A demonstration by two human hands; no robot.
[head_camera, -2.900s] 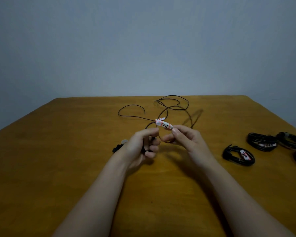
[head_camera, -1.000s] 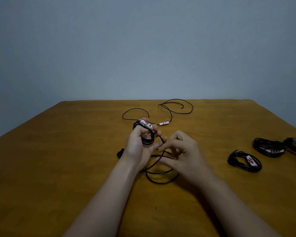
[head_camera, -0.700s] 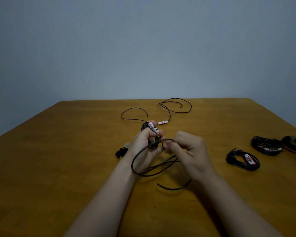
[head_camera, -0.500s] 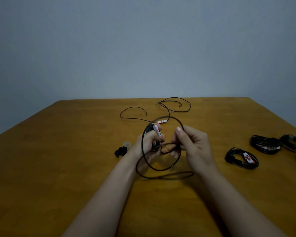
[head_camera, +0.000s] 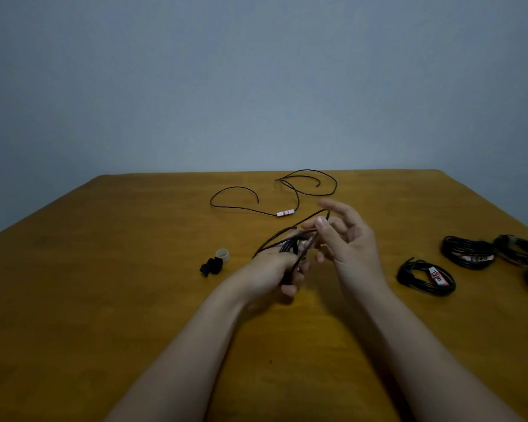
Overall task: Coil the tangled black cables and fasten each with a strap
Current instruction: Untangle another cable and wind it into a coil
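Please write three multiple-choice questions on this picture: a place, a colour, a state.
1. Where do the finished coils lie? A) on the table's right side B) far left corner C) under the left arm
2. The loose cable's tag is A) blue B) white and red C) green
3. The left hand A) lies flat B) grips the cable coil C) holds the strap
1 A: they sit by the right edge. 2 B: white with red bands. 3 B: fingers curl round it.
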